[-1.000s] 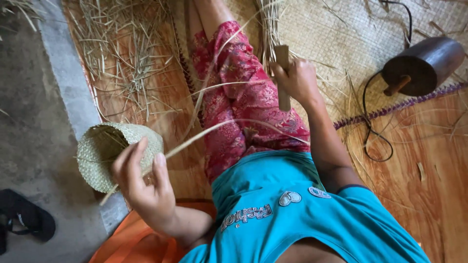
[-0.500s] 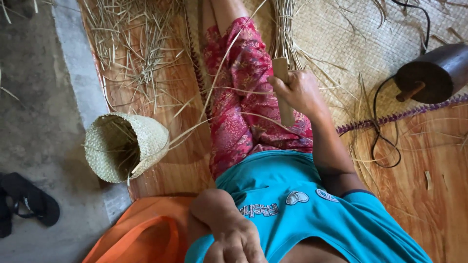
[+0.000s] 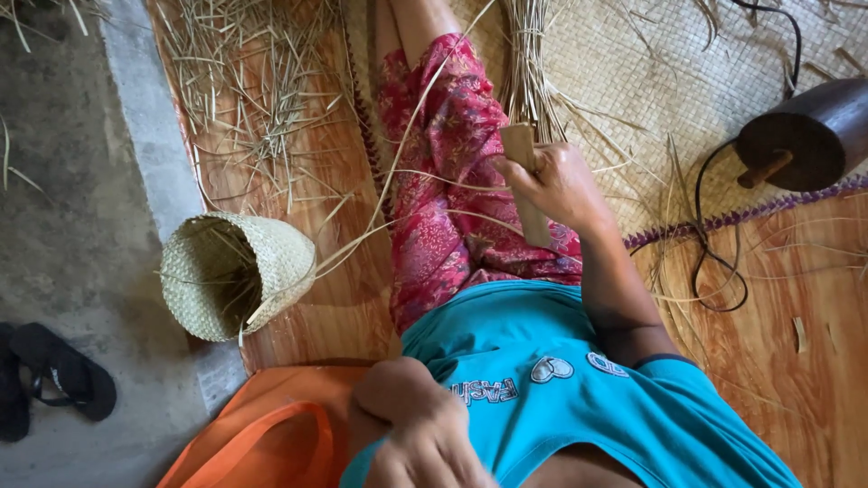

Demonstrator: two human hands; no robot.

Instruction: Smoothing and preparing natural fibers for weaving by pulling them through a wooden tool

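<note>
Left hand (image 3: 420, 434) now drawn back against the teal shirt, loosely curled on nothing, off the small woven straw basket (image 3: 237, 274); basket tipped on the wooden floor (image 3: 787, 361), long straw strand (image 3: 362, 237) trailing out. Right hand (image 3: 556, 185) clamped round the flat wooden stick (image 3: 527, 185) over the red trousers; weaving paused.

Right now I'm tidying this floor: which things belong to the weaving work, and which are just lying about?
In use:
right hand gripping a flat wooden stick
straw bundle
long straw strand
half-woven basket
left hand, empty, near the shirt

Lying about:
black sandals
orange bag
dark round pot
black cord
loose straw
</note>
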